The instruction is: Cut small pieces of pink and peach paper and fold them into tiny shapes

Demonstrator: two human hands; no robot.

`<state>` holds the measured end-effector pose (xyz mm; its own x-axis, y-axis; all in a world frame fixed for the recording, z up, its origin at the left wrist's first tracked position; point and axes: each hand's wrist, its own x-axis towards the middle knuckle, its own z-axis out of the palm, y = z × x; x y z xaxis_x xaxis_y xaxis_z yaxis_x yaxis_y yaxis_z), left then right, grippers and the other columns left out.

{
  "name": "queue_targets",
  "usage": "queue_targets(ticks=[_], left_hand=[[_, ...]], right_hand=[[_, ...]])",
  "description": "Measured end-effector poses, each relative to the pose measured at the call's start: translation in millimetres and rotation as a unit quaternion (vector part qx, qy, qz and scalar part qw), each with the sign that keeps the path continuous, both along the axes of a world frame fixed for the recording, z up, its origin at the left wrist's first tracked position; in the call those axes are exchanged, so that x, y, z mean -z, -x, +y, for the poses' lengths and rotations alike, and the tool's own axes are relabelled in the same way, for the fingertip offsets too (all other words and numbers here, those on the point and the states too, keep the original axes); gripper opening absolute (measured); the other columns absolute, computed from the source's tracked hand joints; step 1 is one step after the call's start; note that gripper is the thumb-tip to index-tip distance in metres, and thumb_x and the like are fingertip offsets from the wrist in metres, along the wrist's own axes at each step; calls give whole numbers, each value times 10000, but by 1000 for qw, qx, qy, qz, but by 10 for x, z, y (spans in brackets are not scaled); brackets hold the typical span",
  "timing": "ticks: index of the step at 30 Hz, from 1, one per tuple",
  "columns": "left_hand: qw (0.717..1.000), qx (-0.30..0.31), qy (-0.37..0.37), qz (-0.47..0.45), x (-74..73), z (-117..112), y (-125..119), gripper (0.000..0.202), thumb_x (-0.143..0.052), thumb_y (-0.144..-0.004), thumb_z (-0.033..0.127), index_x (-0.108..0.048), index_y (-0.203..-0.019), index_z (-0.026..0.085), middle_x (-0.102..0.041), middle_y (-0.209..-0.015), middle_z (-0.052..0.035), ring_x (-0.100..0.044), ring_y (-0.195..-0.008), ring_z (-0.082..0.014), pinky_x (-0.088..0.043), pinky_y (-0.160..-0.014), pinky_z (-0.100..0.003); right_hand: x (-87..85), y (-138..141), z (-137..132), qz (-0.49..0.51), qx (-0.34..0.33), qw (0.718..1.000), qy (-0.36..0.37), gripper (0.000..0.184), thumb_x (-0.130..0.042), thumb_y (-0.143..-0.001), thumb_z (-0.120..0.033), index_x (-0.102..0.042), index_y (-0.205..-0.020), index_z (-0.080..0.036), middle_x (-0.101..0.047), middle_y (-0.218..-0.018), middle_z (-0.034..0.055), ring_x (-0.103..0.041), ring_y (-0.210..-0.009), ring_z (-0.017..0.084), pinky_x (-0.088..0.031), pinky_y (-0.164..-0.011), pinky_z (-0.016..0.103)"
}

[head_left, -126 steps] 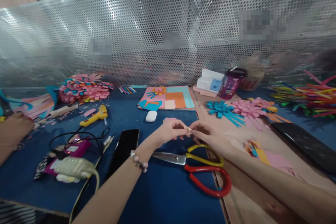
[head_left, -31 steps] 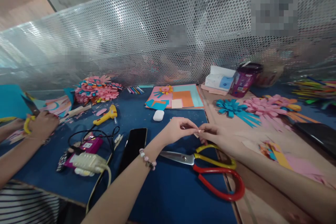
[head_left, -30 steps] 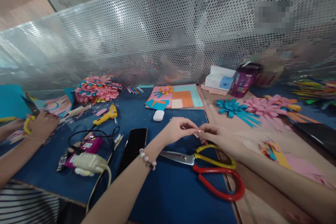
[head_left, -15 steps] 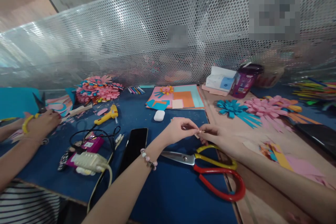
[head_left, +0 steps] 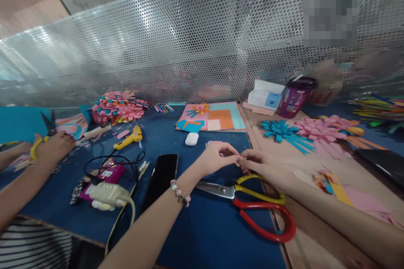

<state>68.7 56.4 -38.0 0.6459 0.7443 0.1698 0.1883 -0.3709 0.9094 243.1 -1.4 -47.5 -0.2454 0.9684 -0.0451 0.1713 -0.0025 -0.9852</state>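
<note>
My left hand [head_left: 220, 157], with a beaded bracelet [head_left: 180, 193] on its wrist, meets my right hand [head_left: 267, 168] fingertip to fingertip. Both are closed in a pinch on a small pale pink piece of paper [head_left: 239, 161], mostly hidden by the fingers. Just below them lie large scissors [head_left: 229, 192], blades pointing left, with one yellow and one red handle. A black phone [head_left: 161, 178] rests left of my left wrist. Behind my left hand a small stack of paper squares [head_left: 214, 143] shows in part.
Coloured paper sheets [head_left: 238, 114] and a white earphone case [head_left: 191, 138] lie ahead. A yellow glue gun [head_left: 134, 136] and a power strip [head_left: 107, 194] with cables are left. Blue [head_left: 277, 130] and pink paper flowers [head_left: 318, 130] sit right. A co-worker's hand [head_left: 57, 148] holds scissors far left.
My hands stay almost in place, still pinched together, with only slight finger movement. At the far left, the co-worker's hand and scissors have shifted slightly.
</note>
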Motion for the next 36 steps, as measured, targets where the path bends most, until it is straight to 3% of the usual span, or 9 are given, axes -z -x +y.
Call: queue_targets(ticks=[17,26,36], left_hand=[[994,-19,105,-12,35,-54,-40,175,-604,-738,291,-633,-807,133,-656,-724,-34,-578,-663,-109,-444,-632,-227],[1000,-2,4,2,12,-12,-15,186,-591,-753,279,-634,-849,126,-646,-821,-55,-584,-746,-123,-445,-664,-235],[998,14,-46,37,-26,-17,30,198,-591,-759,293,-638,-881,146,-656,-869,-55,-601,-795,-136,-435,-632,-230]], right_hand=[[49,-19,12,-23,2,1000,-15,340,-558,-775,-504,-558,-751,-164,-538,-680,0,-507,-644,122,-417,-612,245],[76,-15,23,-21,17,999,-18,353,-568,-762,-514,-563,-727,-163,-545,-655,-1,-503,-622,125,-408,-594,242],[120,-47,43,-51,-2,998,-32,304,-570,-774,-476,-578,-754,-173,-538,-667,2,-509,-648,137,-417,-601,247]])
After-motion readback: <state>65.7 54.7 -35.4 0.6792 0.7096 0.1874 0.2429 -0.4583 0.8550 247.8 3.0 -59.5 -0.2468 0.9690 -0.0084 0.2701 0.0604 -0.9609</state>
